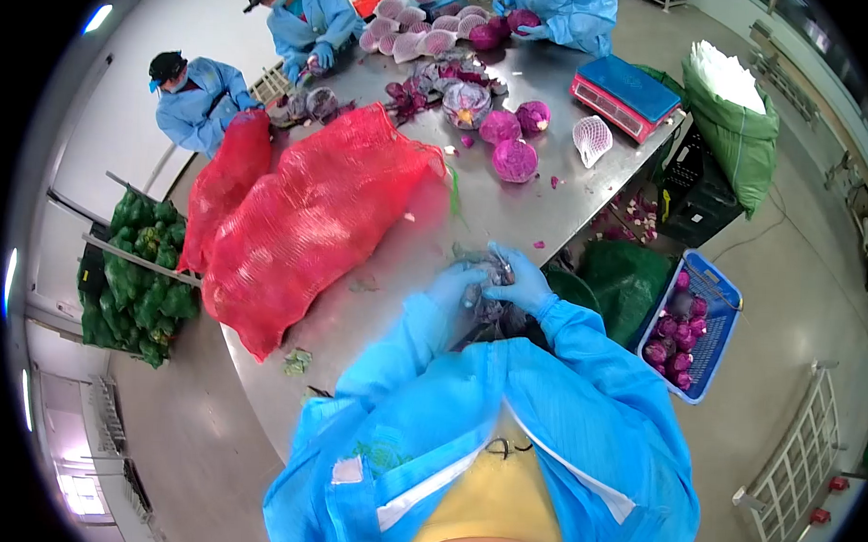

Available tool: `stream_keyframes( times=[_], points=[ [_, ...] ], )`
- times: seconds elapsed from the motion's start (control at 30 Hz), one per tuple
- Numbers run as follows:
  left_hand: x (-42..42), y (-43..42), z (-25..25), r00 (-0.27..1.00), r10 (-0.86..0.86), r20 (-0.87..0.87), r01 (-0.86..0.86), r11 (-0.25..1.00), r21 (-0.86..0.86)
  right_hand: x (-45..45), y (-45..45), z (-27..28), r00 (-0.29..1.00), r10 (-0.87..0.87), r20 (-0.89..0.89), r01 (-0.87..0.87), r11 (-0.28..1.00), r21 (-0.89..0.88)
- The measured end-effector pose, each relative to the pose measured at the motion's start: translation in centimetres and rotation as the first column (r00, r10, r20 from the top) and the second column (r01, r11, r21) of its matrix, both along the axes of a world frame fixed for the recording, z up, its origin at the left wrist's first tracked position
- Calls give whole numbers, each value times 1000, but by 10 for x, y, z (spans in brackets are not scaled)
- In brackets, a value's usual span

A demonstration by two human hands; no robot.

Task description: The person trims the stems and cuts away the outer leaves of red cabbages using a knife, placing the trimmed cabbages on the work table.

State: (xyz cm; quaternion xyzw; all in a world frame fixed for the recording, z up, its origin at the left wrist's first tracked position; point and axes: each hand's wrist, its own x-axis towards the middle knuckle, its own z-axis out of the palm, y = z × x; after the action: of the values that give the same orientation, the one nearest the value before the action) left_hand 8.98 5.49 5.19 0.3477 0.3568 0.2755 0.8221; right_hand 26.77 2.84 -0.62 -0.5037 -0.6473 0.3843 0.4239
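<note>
Close in front of my body, both gloved hands are around a red cabbage (pixel 487 288) with dull, loose outer leaves. My left hand (pixel 453 287) is closed on its left side, and my right hand (pixel 522 284) grips it from the right, thumb toward the middle. The hands partly cover the cabbage. Below them hang dark leaves (pixel 490 316). Farther up the metal table (pixel 395 279) sit several bright purple trimmed cabbages (pixel 514 160) and a greyish leafy cabbage (pixel 467 105). A large red mesh sack (pixel 312 209) lies to the left of my hands.
Blue-clad co-workers (pixel 206 101) stand around the far side. A blue-topped scale (pixel 627 94) and a white foam net (pixel 592 140) lie at the right. Beside the table are a blue basket (pixel 727 324) of purple pieces, a dark crate (pixel 707 185) and a green sack (pixel 745 138).
</note>
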Motion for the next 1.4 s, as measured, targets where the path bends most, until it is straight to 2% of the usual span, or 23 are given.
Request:
stream_keyframes(
  times=[0.03, 0.07, 0.1, 0.17, 0.23, 0.27, 0.3, 0.37, 0.47, 0.57, 0.6, 0.67, 0.73, 0.77, 0.83, 0.9, 0.97, 1.03, 1.1, 1.13, 1.23, 1.3, 1.4],
  points=[
    [-6, 2, -2, 1000, -6, -9, 6, 1000, 18, 2, 7, -1, 994, 98, -38, -101, 992, -71],
    [-14, 5, -9, 999, -13, 53, 16, 997, -69, 4, 10, -2, 982, 104, 157, -101, 994, -29],
    [-23, 7, -19, 993, -12, 115, 31, 987, -157, 5, 13, -1, 984, 98, 148, -97, 995, -16],
    [-40, 5, -49, 970, -45, 239, 75, 990, -116, 7, 15, 3, 966, 86, 245, -71, 995, -70],
    [-50, -2, -66, 967, 168, -190, -110, 953, 281, 7, 13, 3, 969, 49, 243, -44, 999, -27],
    [-54, -6, -67, 968, 168, -185, -111, 953, 283, 6, 13, -4, 980, 7, 200, -2, 1000, -27],
    [-58, -12, -60, 809, 341, -480, 126, 696, 707, 4, 13, -6, 987, -35, 155, 41, 999, -31],
    [-56, -20, -61, 558, 606, -567, 489, 312, 815, 1, 10, -14, 984, -91, 156, 96, 995, -23],
    [-42, -30, -58, 650, 568, -505, 474, 215, 854, -6, 1, -20, 972, -214, 94, 220, 974, -59],
    [-34, -25, -55, 601, 468, -648, 560, 333, 759, -12, -8, -19, 941, -337, -12, 336, 940, -61],
    [-29, -22, -44, 516, 421, -746, 583, 465, 666, -14, -8, -12, 934, -348, -83, 338, 934, -115],
    [-18, -11, -51, 598, 451, -662, 550, 369, 749, -17, -11, -4, 919, -361, -158, 336, 927, -166],
    [-6, -4, -56, 706, 422, -570, 520, 238, 820, -16, -20, -5, 810, -449, -378, 206, 820, -533],
    [-1, -2, -55, 603, 474, -641, 636, 198, 745, -14, -19, -11, 809, -446, -384, 207, 827, -523],
    [4, 3, -56, 568, 490, -662, 695, 144, 704, -14, -22, -19, 830, -485, -275, 425, 870, -251],
    [8, 1, -50, 512, 458, -727, 729, 216, 650, -11, -26, -18, 866, -471, -167, 400, 854, -332],
    [14, -7, -39, 452, 396, -799, 763, 292, 577, -12, -29, -7, 868, -491, 66, 493, 870, -5],
    [15, -10, -30, 421, 448, -789, 745, 324, 583, -15, -26, -5, 840, -519, 158, 514, 855, 73],
    [17, -12, -34, 379, 451, -808, 757, 351, 551, -14, -21, -8, 842, -496, 212, 506, 863, 7],
    [18, -11, -37, 415, 487, -769, 724, 335, 603, -14, -16, -18, 829, -558, 43, 560, 827, -46],
    [23, -9, -50, 551, 584, -596, 584, 240, 775, -10, -11, -26, 625, -668, -404, 585, 743, -325],
    [29, -3, -48, 610, 531, -588, 537, 269, 800, -10, 9, -71, 388, -634, -669, 655, 700, -284],
    [32, -14, -36, 542, 578, -610, 523, 336, 783, 1, 8, -73, 8, -778, -629, 385, 583, -716]
  ],
)
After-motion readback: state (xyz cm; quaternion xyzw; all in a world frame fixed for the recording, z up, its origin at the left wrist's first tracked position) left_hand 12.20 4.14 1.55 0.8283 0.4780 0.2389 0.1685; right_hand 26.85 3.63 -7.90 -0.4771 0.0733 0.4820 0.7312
